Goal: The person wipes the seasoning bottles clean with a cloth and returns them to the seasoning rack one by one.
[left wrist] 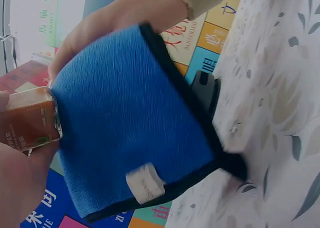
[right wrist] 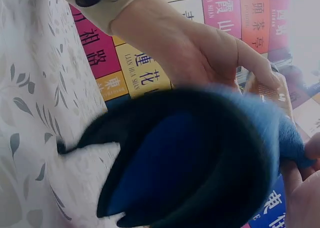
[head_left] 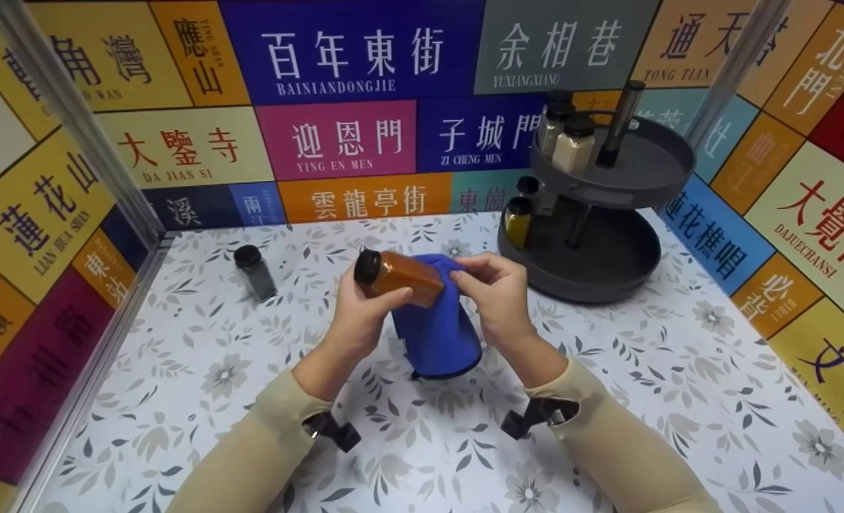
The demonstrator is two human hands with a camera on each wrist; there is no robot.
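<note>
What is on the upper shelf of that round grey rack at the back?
The upper shelf holds three black-capped jars, the front one filled with pale powder, beside the centre post. The rear jars are partly covered, so their contents cannot be seen.

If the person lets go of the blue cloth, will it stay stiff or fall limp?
The blue cloth probably falls limp: it hangs in a soft fold from the right hand, against the spice jar in the left hand. It looks light. Its fuzzy surface likely grips, not slips.
</note>
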